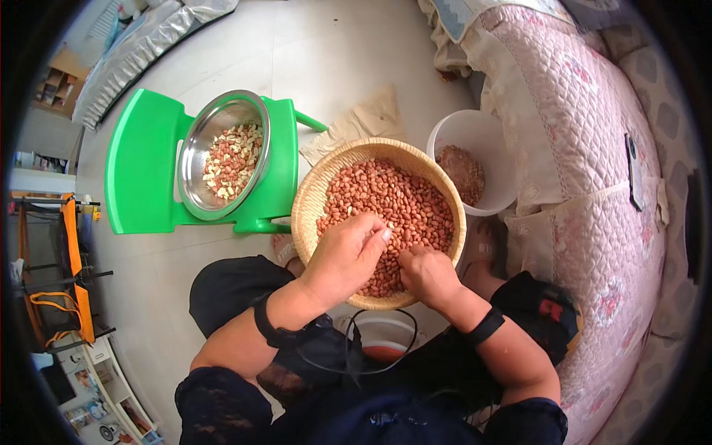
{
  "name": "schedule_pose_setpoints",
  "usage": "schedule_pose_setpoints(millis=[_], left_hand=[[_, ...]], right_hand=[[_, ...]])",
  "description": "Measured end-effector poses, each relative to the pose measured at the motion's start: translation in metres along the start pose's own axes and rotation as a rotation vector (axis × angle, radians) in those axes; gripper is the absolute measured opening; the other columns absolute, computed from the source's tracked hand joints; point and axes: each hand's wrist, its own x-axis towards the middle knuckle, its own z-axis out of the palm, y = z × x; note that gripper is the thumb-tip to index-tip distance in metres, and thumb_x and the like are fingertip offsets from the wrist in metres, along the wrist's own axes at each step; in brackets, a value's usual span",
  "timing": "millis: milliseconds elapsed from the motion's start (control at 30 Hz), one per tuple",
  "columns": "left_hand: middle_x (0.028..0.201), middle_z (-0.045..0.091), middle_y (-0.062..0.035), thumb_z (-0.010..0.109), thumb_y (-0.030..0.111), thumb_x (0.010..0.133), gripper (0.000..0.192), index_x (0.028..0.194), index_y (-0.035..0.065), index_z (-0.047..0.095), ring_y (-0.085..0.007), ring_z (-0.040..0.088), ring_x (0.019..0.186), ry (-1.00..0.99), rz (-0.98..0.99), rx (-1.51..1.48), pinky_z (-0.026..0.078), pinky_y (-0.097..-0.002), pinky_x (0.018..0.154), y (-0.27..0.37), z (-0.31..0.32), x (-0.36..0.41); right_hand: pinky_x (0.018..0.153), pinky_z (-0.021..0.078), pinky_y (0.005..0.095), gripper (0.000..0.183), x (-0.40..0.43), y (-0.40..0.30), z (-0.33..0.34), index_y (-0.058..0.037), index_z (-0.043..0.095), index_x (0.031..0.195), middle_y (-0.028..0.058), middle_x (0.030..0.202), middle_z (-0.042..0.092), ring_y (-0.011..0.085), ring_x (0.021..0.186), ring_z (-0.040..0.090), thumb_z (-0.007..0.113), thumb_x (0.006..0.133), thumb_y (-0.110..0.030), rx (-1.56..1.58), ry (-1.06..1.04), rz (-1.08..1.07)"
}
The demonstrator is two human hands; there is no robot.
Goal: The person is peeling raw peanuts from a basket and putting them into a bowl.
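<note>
A round woven basket (311, 183) full of red-skinned peanuts (411, 194) stands before me. Over its lower left part, my left hand (350, 253) has thumb and forefinger pinched together, with a small pale peanut at the tips. My right hand (431, 270) rests lower right on the peanuts, its fingers curled under; whether it holds anything is hidden. To the left, a perforated steel colander (194, 161) with pale and red peanuts (233, 161) sits on a green plastic chair (147, 167). At the right, a white bucket (495, 156) contains reddish bits.
Brown paper (361, 119) lies on the floor behind the basket. A sofa with a pink quilted cover (589, 133) runs along the right side, a phone (633, 172) on it. Another white container (384, 334) stands below the basket, between my legs. An orange-and-black folding frame (78, 267) is far left.
</note>
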Motion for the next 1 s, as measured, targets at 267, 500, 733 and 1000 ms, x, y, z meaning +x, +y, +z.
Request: schedule_pose_setpoints(millis=[267,500,733,1000], left_hand=[[0.074,0.059,-0.0132,0.058,0.012,0.089,0.014,0.091,-0.0016,0.059,-0.0219,0.057,0.067,-0.104,-0.007,0.041,0.045,-0.0329,0.062,0.001,-0.001,-0.006],[0.083,0.063,-0.0181,0.057,0.01,0.088,0.014,0.095,-0.0014,0.062,-0.0308,0.062,0.076,-0.086,0.083,0.077,0.048,-0.0375,0.067,0.0,0.009,-0.005],[0.085,0.064,-0.0177,0.057,0.007,0.086,0.013,0.093,-0.0024,0.062,-0.0335,0.061,0.077,-0.049,0.18,0.231,0.049,-0.0395,0.068,0.0,0.014,-0.006],[0.083,0.063,-0.0182,0.058,0.006,0.085,0.013,0.093,-0.0026,0.062,-0.0339,0.06,0.076,-0.049,0.202,0.187,0.05,-0.0384,0.066,-0.001,0.016,-0.007]], right_hand=[[0.062,0.045,0.0186,0.013,0.008,-0.02,-0.061,-0.0015,0.064,0.099,-0.0041,0.082,0.062,0.0029,0.07,0.053,0.061,0.091,-0.012,1.457,0.092,0.366],[0.066,0.0486,0.0207,0.019,0.003,-0.025,-0.061,0.0002,0.064,0.104,0.0029,0.085,0.065,0.0066,0.071,0.058,0.063,0.089,-0.011,1.576,0.215,0.383],[0.068,0.0488,0.0201,0.016,-0.001,-0.026,-0.058,0.0014,0.067,0.099,0.002,0.091,0.066,0.0069,0.077,0.06,0.064,0.088,-0.009,1.373,0.258,0.397],[0.062,0.0482,0.0221,0.011,-0.002,-0.033,-0.054,0.0017,0.067,0.091,0.0066,0.079,0.063,0.0078,0.07,0.059,0.066,0.083,-0.005,1.083,0.415,0.33]])
